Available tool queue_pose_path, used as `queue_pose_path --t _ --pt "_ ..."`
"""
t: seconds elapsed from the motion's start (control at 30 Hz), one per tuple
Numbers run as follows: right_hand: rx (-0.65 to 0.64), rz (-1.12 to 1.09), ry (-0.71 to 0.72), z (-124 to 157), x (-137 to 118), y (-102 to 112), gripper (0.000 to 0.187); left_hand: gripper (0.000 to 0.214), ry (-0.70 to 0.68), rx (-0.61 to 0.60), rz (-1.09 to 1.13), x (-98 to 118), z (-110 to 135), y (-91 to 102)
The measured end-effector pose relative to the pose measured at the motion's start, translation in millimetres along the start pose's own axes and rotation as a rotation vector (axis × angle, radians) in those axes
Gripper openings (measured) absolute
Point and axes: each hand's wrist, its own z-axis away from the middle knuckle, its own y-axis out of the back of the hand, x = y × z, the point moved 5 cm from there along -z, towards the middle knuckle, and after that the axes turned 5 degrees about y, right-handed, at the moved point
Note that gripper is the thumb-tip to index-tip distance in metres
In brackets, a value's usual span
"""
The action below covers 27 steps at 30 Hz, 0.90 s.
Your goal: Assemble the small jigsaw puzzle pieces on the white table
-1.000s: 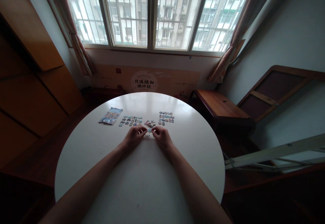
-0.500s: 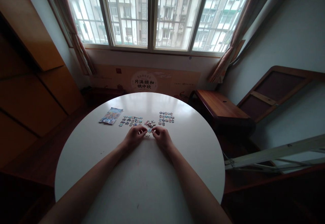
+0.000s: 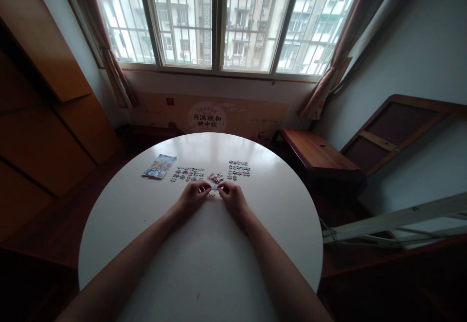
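Between the fingertips of both hands is a small light-blue puzzle piece (image 3: 214,187), pinched from either side. My left hand (image 3: 193,192) is closed on its left edge, my right hand (image 3: 231,194) on its right edge. Just beyond the fingers lies a small heap of puzzle pieces (image 3: 216,177). Spread puzzle pieces (image 3: 188,173) lie beyond my left hand, and puzzle pieces in rows (image 3: 239,168) lie beyond my right. Below the held piece, a few small pieces (image 3: 211,195) rest on the table, partly hidden by the fingers.
All of this is on a round white table (image 3: 204,263). A colourful picture packet (image 3: 159,166) lies at the table's far left. Beyond the right edge stands a low wooden table (image 3: 317,152), and a pale metal frame (image 3: 394,220) is nearer on the right.
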Motion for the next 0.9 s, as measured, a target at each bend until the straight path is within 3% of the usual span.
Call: queue_pose_path --t 0.67,0.77,0.9 --pt "0.024 0.009 0.016 -0.3 -4.2 2.6 0.012 0.019 0.009 0.075 0.023 -2.9 -0.8 2.0" --pt "0.068 0.114 -0.02 -0.7 -3.4 12.3 0.013 0.02 0.018 0.061 0.014 -2.9 -0.9 2.3" --pt "0.228 0.35 -0.195 1.6 11.8 39.3 0.015 0.02 0.01 0.041 -0.014 -1.4 -0.3 2.3"
